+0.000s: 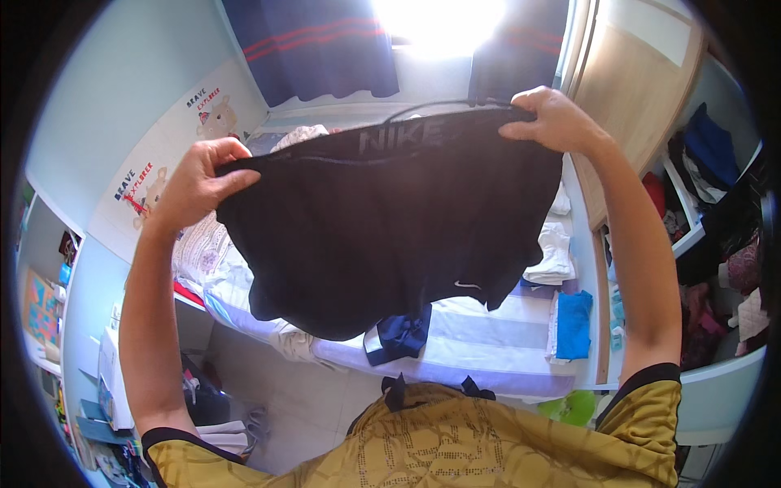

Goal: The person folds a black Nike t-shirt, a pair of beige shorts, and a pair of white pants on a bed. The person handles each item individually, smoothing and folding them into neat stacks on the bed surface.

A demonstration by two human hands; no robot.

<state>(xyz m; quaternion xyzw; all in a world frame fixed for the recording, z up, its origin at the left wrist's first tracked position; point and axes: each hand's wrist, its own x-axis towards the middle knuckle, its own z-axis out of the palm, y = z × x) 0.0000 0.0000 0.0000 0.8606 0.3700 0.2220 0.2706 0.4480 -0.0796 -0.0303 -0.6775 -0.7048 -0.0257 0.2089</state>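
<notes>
A pair of black sports shorts (382, 236) hangs stretched out in front of me, waistband up, with a small pale mark near the lower right hem. My left hand (207, 179) pinches the left end of the waistband between thumb and fingers. At the other end, slightly higher, my right hand (553, 122) grips the waistband the same way. The shorts hide much of the bed behind them. Under their hem, a dark navy folded garment (399, 335) lies on the bed.
The bed (488, 333) has a striped sheet. White folded clothes (553, 254) and a blue folded cloth (573, 325) lie along its right side. An open wardrobe (700, 236) with clothes stands at right. Shelves (49, 309) line the left. Dark curtains (317, 49) hang by the bright window.
</notes>
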